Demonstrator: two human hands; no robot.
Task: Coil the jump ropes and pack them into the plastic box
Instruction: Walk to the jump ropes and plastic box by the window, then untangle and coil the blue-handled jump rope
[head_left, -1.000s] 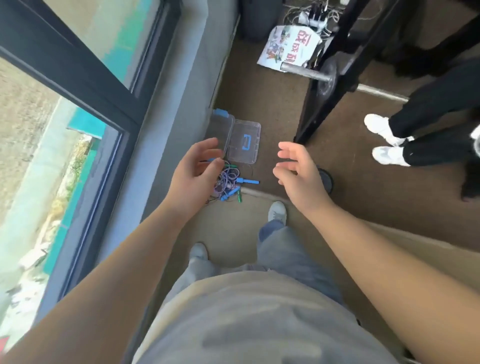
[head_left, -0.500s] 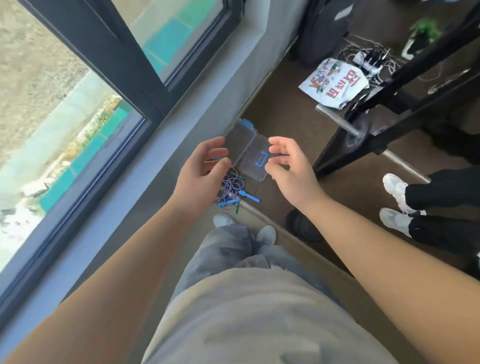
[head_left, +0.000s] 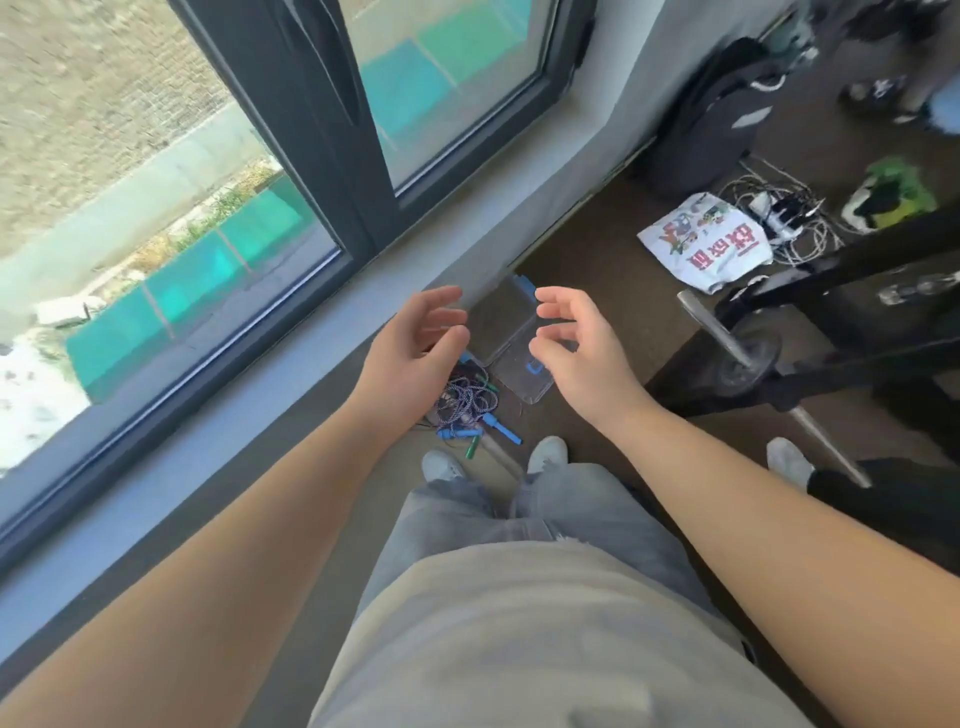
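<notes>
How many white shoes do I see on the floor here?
3: left shoe and right shoe under the jeans, another person's shoe far right; its mate may be hidden.

white printed bag (head_left: 706, 241), large red Chinese characters, upside down, too blurred to read

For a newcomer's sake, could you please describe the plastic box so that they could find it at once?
Start at the big dark-framed window; below its grey sill, on the brown floor, lies the plastic box. It sits just beyond the tangled jump ropes, and alone there it is clear, flat, lying open, with blue clasps.
</notes>
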